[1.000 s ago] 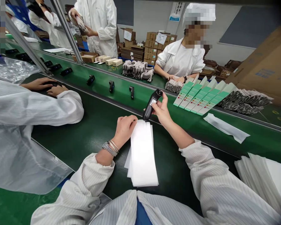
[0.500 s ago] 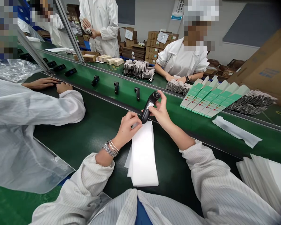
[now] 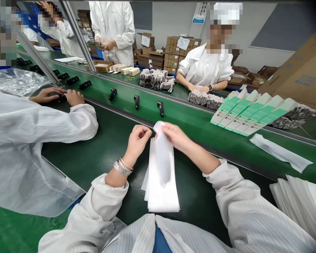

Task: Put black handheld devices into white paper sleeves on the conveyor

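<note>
My right hand [image 3: 173, 135] pinches the top of a white foam sleeve [image 3: 163, 158]; a dark shape shows through it, the black handheld device now inside. My left hand [image 3: 138, 138], fingers curled, pinches the sleeve's open edge on the left side. Under both hands lies a stack of white foam sleeves [image 3: 160, 191] on the dark green table [image 3: 100, 154]. A metal bracelet sits on my left wrist.
Black devices [image 3: 137, 101] ride the green conveyor [image 3: 189, 121], with green-and-white boxes [image 3: 242, 112] and a loose sleeve [image 3: 279, 153] to the right. More white sleeves [image 3: 302, 203] lie at far right. A co-worker's arms [image 3: 42, 121] rest at left; other people work across the belt.
The black device that my right hand held above the stack has gone into the top white sleeve. My left hand lifted from the stack to the sleeve's mouth.
</note>
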Demonstrator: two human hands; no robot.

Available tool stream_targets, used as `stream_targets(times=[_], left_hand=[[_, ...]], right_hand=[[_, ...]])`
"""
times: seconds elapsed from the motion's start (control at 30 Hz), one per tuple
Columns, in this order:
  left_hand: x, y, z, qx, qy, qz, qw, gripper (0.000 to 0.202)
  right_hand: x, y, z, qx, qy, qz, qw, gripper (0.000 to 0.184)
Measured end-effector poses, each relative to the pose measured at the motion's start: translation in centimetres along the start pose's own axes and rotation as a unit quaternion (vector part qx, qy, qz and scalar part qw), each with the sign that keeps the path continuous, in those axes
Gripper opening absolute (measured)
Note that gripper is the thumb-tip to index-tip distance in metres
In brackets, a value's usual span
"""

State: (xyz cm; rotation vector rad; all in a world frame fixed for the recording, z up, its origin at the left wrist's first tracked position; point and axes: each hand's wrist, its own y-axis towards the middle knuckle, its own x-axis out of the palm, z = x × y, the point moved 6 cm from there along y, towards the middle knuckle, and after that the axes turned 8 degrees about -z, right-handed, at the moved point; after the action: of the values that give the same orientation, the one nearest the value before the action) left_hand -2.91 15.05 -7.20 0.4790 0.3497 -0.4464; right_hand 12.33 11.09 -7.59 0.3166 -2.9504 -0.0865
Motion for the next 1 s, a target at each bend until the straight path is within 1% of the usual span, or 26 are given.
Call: stream_targets(times=[0.03, 0.07, 0.1, 0.13, 0.17, 0.2, 0.23, 0.27, 0.3, 0.33, 0.37, 0.4, 0.43, 0.5, 0.57, 0.67, 0.7, 0.73, 0.77, 0.83, 0.87, 0.9, 0.93, 1.0], left_hand=[[0.1, 0.1, -0.6, -0.012, 0.031, -0.015, 0.999, 0.015], [0.3, 0.2, -1.1, -0.028, 0.064, -0.033, 0.997, 0.015], [0.6, 0.3, -1.6, -0.044, 0.094, -0.055, 0.993, 0.016], [0.9, 0.2, -2.0, -0.056, 0.115, -0.08, 0.989, 0.019], [1.3, 0.2, -2.1, -0.061, 0.128, -0.104, 0.984, 0.021], [1.7, 0.1, -2.1, -0.058, 0.134, -0.125, 0.981, 0.018], [2.0, 0.0, -1.8, -0.048, 0.139, -0.137, 0.98, 0.013], [2.3, 0.0, -1.5, -0.033, 0.145, -0.142, 0.979, 0.008], [2.4, -0.1, -1.1, -0.016, 0.154, -0.139, 0.978, 0.009], [2.5, -0.2, -0.7, -0.002, 0.166, -0.131, 0.977, 0.013], [2.5, -0.2, -0.5, 0.01, 0.181, -0.121, 0.976, 0.016], [2.5, -0.2, -0.3, 0.018, 0.197, -0.112, 0.974, 0.018], [2.4, -0.3, -0.3, 0.023, 0.212, -0.106, 0.971, 0.02], [2.3, -0.3, -0.3, 0.032, 0.226, -0.101, 0.968, 0.021], [2.2, -0.4, -0.3, 0.042, 0.216, -0.103, 0.97, 0.017], [2.1, -0.5, 0.1, 0.063, 0.198, -0.107, 0.972, 0.013], [2.1, -0.6, 0.3, 0.072, 0.202, -0.104, 0.971, 0.012], [2.0, -0.6, 0.6, 0.081, 0.208, -0.098, 0.97, 0.011], [1.9, -0.7, 0.8, 0.09, 0.214, -0.089, 0.969, 0.01], [1.8, -0.7, 1.1, 0.101, 0.217, -0.073, 0.968, 0.009], [1.7, -0.7, 1.2, 0.104, 0.211, -0.067, 0.969, 0.01], [1.7, -0.7, 1.2, 0.107, 0.202, -0.064, 0.971, 0.01], [1.7, -0.7, 1.3, 0.109, 0.19, -0.063, 0.974, 0.01], [1.7, -0.8, 1.4, 0.114, 0.157, -0.066, 0.979, 0.009]], right_hand=[[-2.2, 0.4, -0.8, -0.024, -0.016, 0.066, 0.997, 0.044], [-4.7, 0.7, -1.6, -0.048, -0.053, 0.133, 0.988, 0.042], [-7.3, 1.2, -2.5, -0.063, -0.11, 0.192, 0.973, 0.038], [-9.8, 1.7, -3.3, -0.066, -0.185, 0.243, 0.95, 0.034], [-12.1, 2.2, -3.9, -0.062, -0.275, 0.283, 0.917, 0.031], [-13.9, 3.0, -4.2, -0.034, -0.369, 0.301, 0.879, 0.028], [-15.3, 3.9, -4.1, 0.004, -0.452, 0.305, 0.838, 0.026], [-16.3, 4.8, -3.7, 0.039, -0.521, 0.3, 0.798, 0.022], [-16.7, 5.7, -3.1, 0.068, -0.572, 0.29, 0.764, 0.018], [-16.8, 6.6, -2.3, 0.087, -0.604, 0.278, 0.742, 0.015], [-16.5, 7.5, -1.5, 0.098, -0.62, 0.266, 0.732, 0.019], [-16.0, 8.3, -0.5, 0.107, -0.622, 0.253, 0.734, 0.027], [-15.5, 9.2, 0.4, 0.117, -0.611, 0.239, 0.745, 0.036], [-14.8, 10.5, 2.1, 0.141, -0.557, 0.234, 0.784, 0.05], [-14.7, 11.2, 3.1, 0.149, -0.489, 0.256, 0.821, 0.054], [-14.7, 10.9, 3.5, 0.135, -0.413, 0.277, 0.857, 0.055], [-14.5, 10.5, 3.5, 0.131, -0.4, 0.273, 0.865, 0.057], [-14.1, 9.8, 3.4, 0.121, -0.377, 0.263, 0.88, 0.06], [-13.3, 9.0, 3.2, 0.1, -0.339, 0.247, 0.902, 0.064], [-11.1, 7.0, 2.5, 0.027, -0.218, 0.198, 0.955, 0.076], [-9.8, 5.9, 2.0, -0.016, -0.146, 0.169, 0.975, 0.084], [-8.5, 4.8, 1.4, -0.053, -0.079, 0.144, 0.985, 0.093], [-7.3, 3.7, 0.8, -0.077, -0.03, 0.123, 0.989, 0.101], [-5.3, 2.0, 0.1, -0.091, 0.004, 0.1, 0.991, 0.113]])
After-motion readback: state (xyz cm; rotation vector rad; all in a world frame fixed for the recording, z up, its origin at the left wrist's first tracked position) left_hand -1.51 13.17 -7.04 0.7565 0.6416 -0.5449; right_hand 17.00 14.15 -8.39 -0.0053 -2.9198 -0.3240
